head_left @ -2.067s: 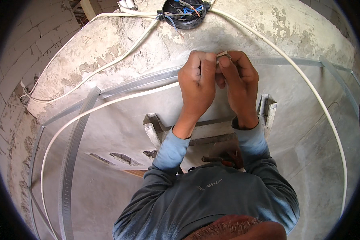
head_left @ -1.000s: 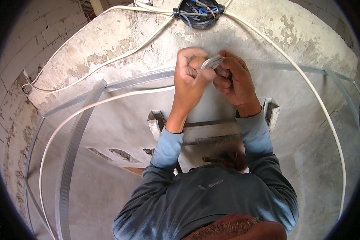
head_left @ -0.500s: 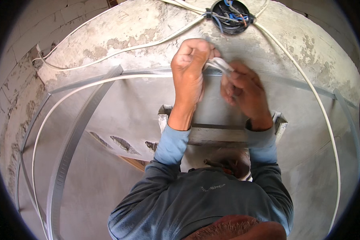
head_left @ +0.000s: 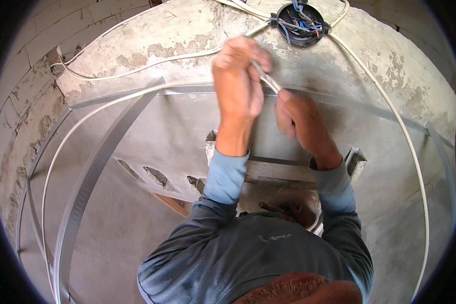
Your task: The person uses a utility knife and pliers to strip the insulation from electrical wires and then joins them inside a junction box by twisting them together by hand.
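Note:
A white cable point(head_left: 75, 130) sweeps up from the lower left in an arc to my left hand point(head_left: 238, 76). The left hand is closed around it, its fingers slightly smeared by motion. My right hand point(head_left: 306, 119), lower and to the right, pinches the other end of the pale cable piece point(head_left: 266, 77). That piece runs taut and slanting between the two hands; whether it is sheath or inner wires I cannot make out. Above the hands, a round black junction box point(head_left: 291, 36) stands open on the rough wall, with blue, grey and copper-ended wires inside.
White cables leave the box, one point(head_left: 390, 106) drooping down the right side. A metal profile point(head_left: 91, 177) slopes across the left, joined to a rail point(head_left: 187, 89) along the wall. Below my forearms is a step-like crosspiece point(head_left: 278, 171) between two uprights.
My left hand has moved slightly up. The pale piece was bent between the hands and now lies straighter. The view has shifted a little, too.

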{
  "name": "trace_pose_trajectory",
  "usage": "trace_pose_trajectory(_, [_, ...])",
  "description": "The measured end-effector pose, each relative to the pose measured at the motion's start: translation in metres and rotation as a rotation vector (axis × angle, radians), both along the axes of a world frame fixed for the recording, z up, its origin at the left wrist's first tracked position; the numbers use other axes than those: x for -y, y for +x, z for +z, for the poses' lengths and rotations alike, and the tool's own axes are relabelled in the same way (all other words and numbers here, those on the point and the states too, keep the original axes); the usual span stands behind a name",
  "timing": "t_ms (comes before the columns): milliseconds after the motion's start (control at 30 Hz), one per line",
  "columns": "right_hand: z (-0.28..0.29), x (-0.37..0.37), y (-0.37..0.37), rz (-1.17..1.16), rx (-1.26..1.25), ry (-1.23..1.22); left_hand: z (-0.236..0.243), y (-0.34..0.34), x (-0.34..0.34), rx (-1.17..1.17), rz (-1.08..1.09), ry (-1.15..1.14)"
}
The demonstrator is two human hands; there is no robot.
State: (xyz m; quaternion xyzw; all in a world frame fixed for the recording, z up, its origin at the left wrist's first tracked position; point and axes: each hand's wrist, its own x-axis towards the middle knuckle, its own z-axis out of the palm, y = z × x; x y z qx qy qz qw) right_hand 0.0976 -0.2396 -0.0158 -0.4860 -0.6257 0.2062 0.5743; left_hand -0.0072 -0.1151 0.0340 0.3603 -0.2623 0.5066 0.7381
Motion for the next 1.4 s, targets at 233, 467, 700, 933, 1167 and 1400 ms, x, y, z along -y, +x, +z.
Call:
trace_pose_trajectory(233, [-0.032, -0.006, -0.020, 0.150, -0.142, -0.051, 0.011, -0.023, -0.049, 0.124, -0.290, -0.178])
trace_pose_trajectory(467, [0.006, 0.021, -0.012, -0.167, 0.165, -0.061, -0.001, -0.036, -0.041, -0.011, 0.280, 0.184])
trace_pose_trajectory(700, [0.022, 0.028, 0.016, -0.381, 0.460, 0.137, -0.012, -0.047, -0.031, -0.464, 1.110, 0.493])
trace_pose_trajectory(933, [0.020, 0.029, 0.044, -0.424, 0.597, 0.253, -0.004, -0.046, -0.027, -0.249, 1.865, 1.379])
trace_pose_trajectory(1167, [0.003, 0.033, 0.073, -0.688, 0.863, 0.557, -0.037, -0.022, -0.013, -0.481, 1.831, 1.387])
trace_pose_trajectory(1400, [-0.008, 0.056, 0.062, -1.006, 0.777, 0.576, -0.033, 0.015, 0.023, -0.070, 1.266, 1.040])
